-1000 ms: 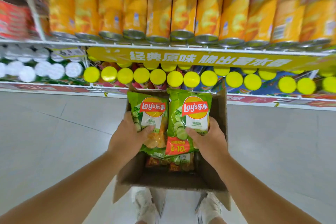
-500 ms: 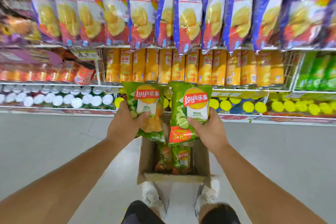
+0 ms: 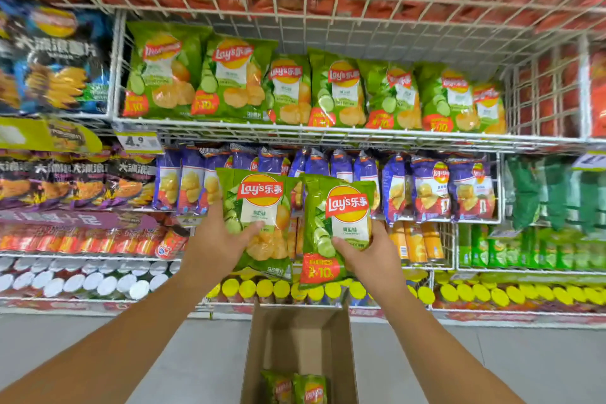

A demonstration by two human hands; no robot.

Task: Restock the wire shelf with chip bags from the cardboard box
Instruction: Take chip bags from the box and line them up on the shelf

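While you face the racks, your left hand grips a green Lay's chip bag at its lower left side, thumb curled across the front. Your right hand holds a second green bag from its lower right, thumb pressed on the front. Both bags are upright, side by side, in front of the purple bags and below the wire shelf where matching green bags stand in a row. Between your arms, the cardboard box sits open on the floor, with two more green bags inside.
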